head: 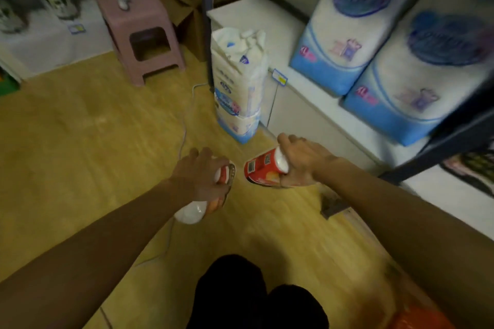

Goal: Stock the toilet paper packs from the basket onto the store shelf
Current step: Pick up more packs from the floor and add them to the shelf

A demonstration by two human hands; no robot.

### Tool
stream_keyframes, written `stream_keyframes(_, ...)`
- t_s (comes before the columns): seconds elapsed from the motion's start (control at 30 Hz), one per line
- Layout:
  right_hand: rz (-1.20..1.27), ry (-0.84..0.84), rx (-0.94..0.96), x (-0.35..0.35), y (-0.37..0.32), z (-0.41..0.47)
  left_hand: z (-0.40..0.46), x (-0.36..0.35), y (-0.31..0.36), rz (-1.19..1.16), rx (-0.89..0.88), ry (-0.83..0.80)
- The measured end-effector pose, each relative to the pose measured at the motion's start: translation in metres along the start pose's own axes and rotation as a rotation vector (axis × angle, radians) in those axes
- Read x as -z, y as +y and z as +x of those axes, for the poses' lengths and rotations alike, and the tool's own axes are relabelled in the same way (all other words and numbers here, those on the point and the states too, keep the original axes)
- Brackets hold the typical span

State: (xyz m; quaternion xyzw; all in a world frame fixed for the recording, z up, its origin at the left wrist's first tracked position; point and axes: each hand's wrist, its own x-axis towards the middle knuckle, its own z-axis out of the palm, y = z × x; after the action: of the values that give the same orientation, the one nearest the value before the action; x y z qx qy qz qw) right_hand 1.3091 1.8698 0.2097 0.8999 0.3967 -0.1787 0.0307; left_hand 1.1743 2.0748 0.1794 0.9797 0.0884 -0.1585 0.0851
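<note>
Hands [196, 176] [302, 160] gripping packs [260, 169], apart

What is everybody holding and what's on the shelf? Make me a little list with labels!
left hand: left hand grips a red-and-white toilet paper pack from above
right hand: right hand grips another red toilet paper pack
shelf: white shelf at right, bearing two big blue-and-white packs
floor: tall opened blue-and-white pack standing beside the shelf
behind: pink stool
basket: orange edge, bottom right, unclear
</note>
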Motion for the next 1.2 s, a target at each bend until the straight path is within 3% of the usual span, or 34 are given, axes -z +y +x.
stream_keyframes(0.4,-0.03,0.025,-0.033,0.314,0.021,-0.124,-0.044,0.328,0.093,0.106,-0.303,0.048)
stream_keyframes(0.6,-0.104,0.056,-0.059,0.434,0.021,-0.168,-0.058,0.456,0.13,0.189,-0.411,0.052)
stream_keyframes(0.93,-0.045,0.153,-0.245,0.571,0.039,-0.271,-0.082,0.611,0.199,0.276,-0.679,0.11)
stream_keyframes(1.2,0.035,0.206,-0.501,0.615,0.065,-0.386,-0.111,0.677,0.311,0.423,-0.926,0.157)
